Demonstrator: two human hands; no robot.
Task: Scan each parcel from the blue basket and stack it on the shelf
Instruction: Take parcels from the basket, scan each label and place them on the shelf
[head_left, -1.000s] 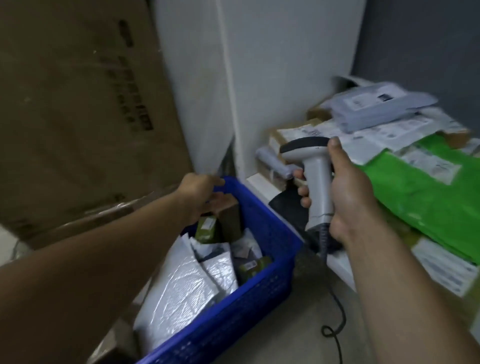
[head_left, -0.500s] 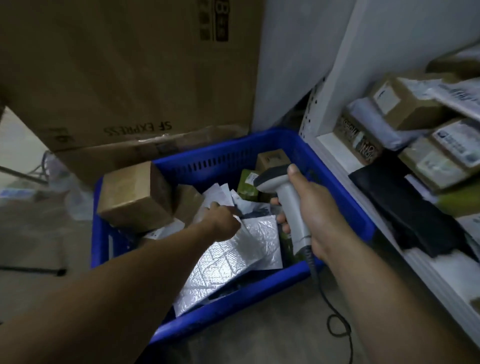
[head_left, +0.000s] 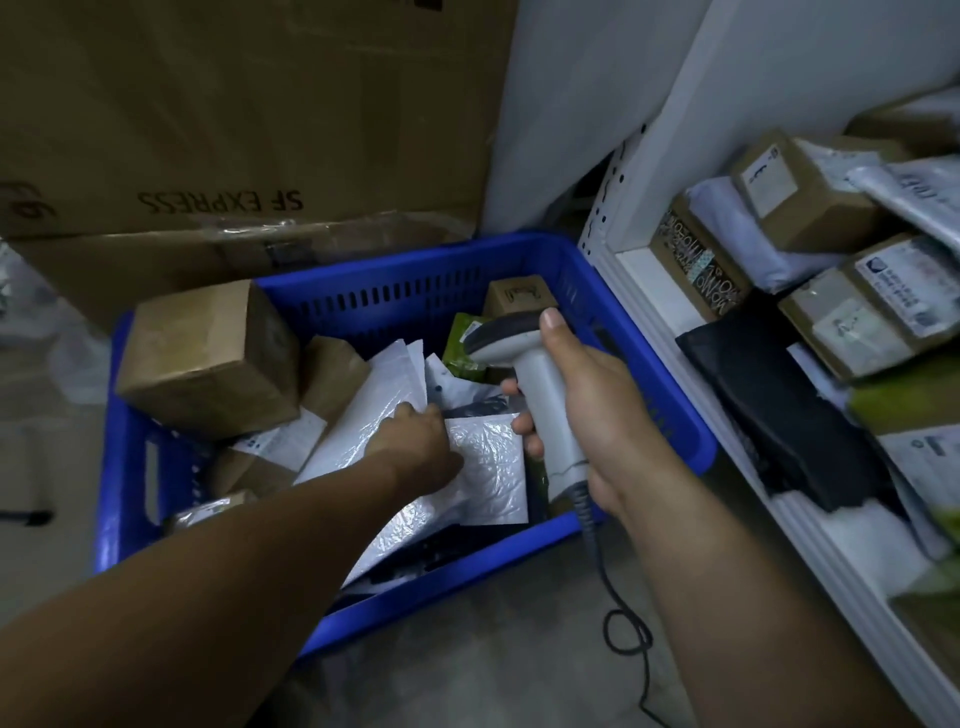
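"Two hands busy. How much room have you got?"

"Little. The blue basket (head_left: 670, 395) sits on the floor, its right rim just beside the foot of the white shelf (head_left: 635, 273) and its far wall close to a big cardboard carton (head_left: 249, 114). My right hand (head_left: 587, 410) hangs over the basket's right side, fingers clenched round the smooth grey handle of the scanner (head_left: 524, 364), thumb lying up along its dark head. Its cable (head_left: 597, 558) drops and loops on the floor in front of the basket."

"And the left?"

"My left hand (head_left: 415, 441) is down among the parcels, on a crinkled white bubble mailer (head_left: 488, 467) in the middle of the basket. The fingertips are tucked at the edge of another white mailer, so I cannot tell whether they pinch anything or only press."

"What else is in there?"

"A taped brown box (head_left: 202, 358) tilted at the far left corner, overhanging the rim. A green pouch (head_left: 460, 353) and a small brown box (head_left: 519, 296) stand by the far wall, behind the scanner's head. Dark flat things lie under the mailers; I can't make them out."

"The shelf?"

"Stacked with brown boxes, pale bags and a black bag (head_left: 779, 405) near the front lip. Its right end is cut off, and the labels are too blurred to read."
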